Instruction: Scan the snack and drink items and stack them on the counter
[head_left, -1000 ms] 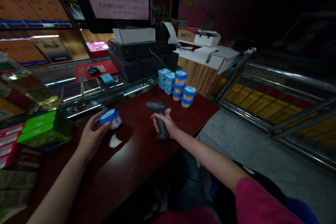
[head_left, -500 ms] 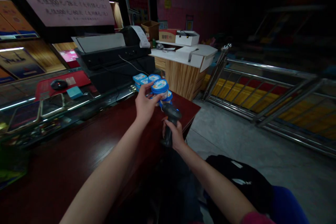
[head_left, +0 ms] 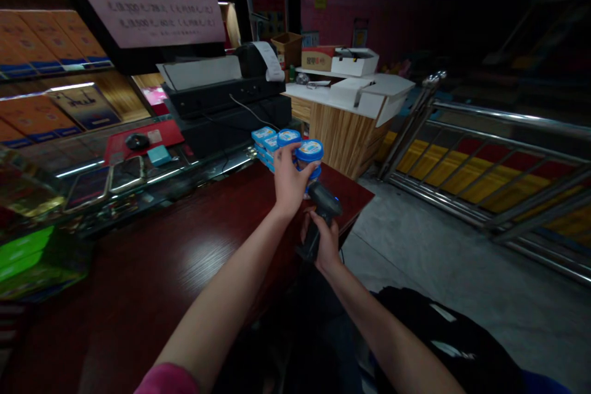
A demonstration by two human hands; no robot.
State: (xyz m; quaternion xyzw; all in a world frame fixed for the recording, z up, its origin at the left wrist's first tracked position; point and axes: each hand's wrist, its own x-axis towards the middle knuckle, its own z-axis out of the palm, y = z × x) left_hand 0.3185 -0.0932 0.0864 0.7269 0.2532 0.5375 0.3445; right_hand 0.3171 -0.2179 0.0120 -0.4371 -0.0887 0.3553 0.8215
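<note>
My left hand (head_left: 292,180) grips a round tub with a blue lid (head_left: 309,149), thumb and fingers around its side. In my right hand (head_left: 322,235) is a black barcode scanner (head_left: 325,200), held by its handle with a small blue light showing on top. The scanner's head is close to the tub and points toward it. Just behind stand another blue-lidded tub (head_left: 289,136) and a stack of small blue packs (head_left: 265,134). A further blue lid shows partly beneath the held tub. These stand at the far end of the dark red counter (head_left: 217,228).
A black cash drawer (head_left: 221,95) with a receipt printer (head_left: 253,61) stands behind. Left are a mouse (head_left: 137,141) on a red mat, phones on the glass case and a green package (head_left: 41,261). A metal railing (head_left: 489,166) runs right; a black bag-like item (head_left: 429,326) lies below.
The view has swung left, so the surroundings sit farther right, and a green package shows more fully. Both hands keep their hold on the tub and the scanner.
</note>
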